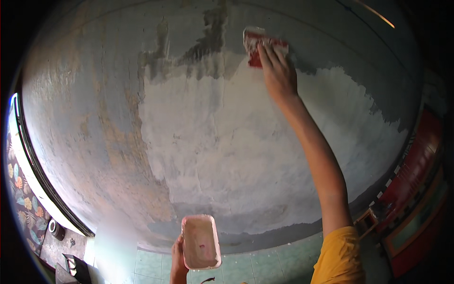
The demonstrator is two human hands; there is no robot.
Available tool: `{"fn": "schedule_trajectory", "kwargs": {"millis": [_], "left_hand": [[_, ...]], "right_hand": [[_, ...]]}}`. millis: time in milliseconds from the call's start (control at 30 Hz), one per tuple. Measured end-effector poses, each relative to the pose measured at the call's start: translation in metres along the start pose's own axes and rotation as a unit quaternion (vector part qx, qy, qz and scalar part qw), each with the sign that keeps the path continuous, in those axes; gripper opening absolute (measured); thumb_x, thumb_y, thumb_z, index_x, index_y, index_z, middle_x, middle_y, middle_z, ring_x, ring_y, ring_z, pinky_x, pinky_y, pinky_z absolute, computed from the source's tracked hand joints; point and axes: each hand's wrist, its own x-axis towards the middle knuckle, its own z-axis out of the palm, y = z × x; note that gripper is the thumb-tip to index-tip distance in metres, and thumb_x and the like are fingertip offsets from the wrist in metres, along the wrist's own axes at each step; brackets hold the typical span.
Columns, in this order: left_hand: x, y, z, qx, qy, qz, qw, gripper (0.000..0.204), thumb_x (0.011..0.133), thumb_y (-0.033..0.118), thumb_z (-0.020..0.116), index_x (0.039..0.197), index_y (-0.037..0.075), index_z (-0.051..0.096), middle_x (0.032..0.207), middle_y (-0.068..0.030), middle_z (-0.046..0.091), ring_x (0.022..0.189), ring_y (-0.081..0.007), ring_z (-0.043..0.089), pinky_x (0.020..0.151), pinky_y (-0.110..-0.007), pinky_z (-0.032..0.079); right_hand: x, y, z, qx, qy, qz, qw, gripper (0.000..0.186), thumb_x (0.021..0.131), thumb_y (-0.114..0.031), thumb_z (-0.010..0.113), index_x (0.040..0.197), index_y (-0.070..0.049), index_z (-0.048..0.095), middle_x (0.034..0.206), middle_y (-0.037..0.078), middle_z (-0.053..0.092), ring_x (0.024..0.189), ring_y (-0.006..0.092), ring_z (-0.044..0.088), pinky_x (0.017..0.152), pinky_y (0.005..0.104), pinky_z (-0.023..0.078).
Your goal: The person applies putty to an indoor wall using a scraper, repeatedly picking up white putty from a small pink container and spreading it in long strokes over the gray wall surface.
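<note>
High on the wall point(255, 146), my right hand point(279, 75) grips a red, putty-smeared flat spreader point(253, 59) and presses it at the upper edge of a pale, freshly coated patch. Darker grey surface and wet streaks surround that edge. Low in the view, my left hand point(177, 251) holds a pinkish rectangular plastic tub point(201, 236) by its side, with a thin layer of pale paste inside.
A doorway edge with a leaf-patterned surface point(23, 199) is at left, near a small round container point(56, 229) and dark objects point(71, 265). Red furniture point(411, 175) and a wooden frame point(366, 220) are at right. Tiled floor point(265, 260) runs below the wall.
</note>
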Motion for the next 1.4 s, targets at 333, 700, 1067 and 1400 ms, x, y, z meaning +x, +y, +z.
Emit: {"fn": "schedule_trajectory", "kwargs": {"millis": [333,700,1067,1400], "left_hand": [[-0.003,0.009,0.021,-0.009,0.042,0.005,0.999,0.048,0.108,0.037,0.040,0.133,0.000,0.057,0.117,-0.0074,0.066,0.104,-0.0171,0.065,0.087,-0.033,0.054],[-0.003,0.002,0.001,0.108,-0.009,0.039,0.993,0.059,0.110,0.043,0.035,0.144,-0.002,0.052,0.129,-0.0104,0.062,0.116,-0.0190,0.060,0.098,-0.033,0.050],[-0.005,-0.003,0.003,0.034,-0.016,-0.013,0.999,0.053,0.110,0.036,0.041,0.144,-0.003,0.051,0.131,-0.0101,0.063,0.118,-0.0170,0.059,0.098,-0.031,0.049],[-0.009,-0.003,-0.002,0.055,0.037,0.001,0.998,0.051,0.107,0.039,0.038,0.132,0.001,0.059,0.115,-0.0085,0.067,0.101,-0.0169,0.066,0.084,-0.033,0.055]], "right_hand": [[0.034,0.003,-0.043,0.111,0.028,0.035,0.993,0.032,0.089,-0.002,0.059,0.120,-0.001,0.067,0.121,0.014,0.071,0.110,0.0301,0.068,0.092,0.0407,0.056],[-0.044,-0.072,-0.041,0.091,-0.054,-0.053,0.993,0.034,0.091,-0.004,0.057,0.124,-0.001,0.067,0.123,0.014,0.071,0.109,0.0295,0.068,0.092,0.0428,0.056],[0.083,-0.015,-0.001,0.077,0.001,-0.069,0.995,0.034,0.092,-0.004,0.056,0.124,0.000,0.066,0.125,0.013,0.070,0.113,0.0301,0.066,0.095,0.0430,0.054],[0.021,-0.047,-0.058,0.209,-0.055,-0.015,0.976,0.033,0.092,-0.001,0.062,0.123,-0.011,0.071,0.108,0.010,0.076,0.095,0.0279,0.074,0.082,0.0384,0.060]]}}
